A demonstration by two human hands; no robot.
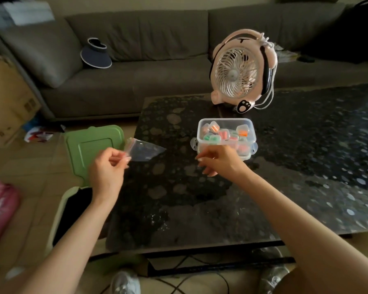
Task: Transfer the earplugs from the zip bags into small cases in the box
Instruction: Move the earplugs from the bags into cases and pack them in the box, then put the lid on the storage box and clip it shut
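Note:
A clear plastic box (202, 132) stands on the dark table, filled with several small clear cases (221, 133) that hold orange, pink and green earplugs. My left hand (107, 166) pinches a small clear zip bag (142, 149) by its edge, held above the table's left edge; the bag looks empty. My right hand (216, 161) hovers just in front of the box with fingers loosely curled; whether it holds anything is hidden.
A green lid (85, 149) lies left of the table over a pale bin (60, 211). A pink desk fan (240, 73) stands behind the box. The grey sofa (136, 60) runs along the back. The glass table (221, 209) extends right.

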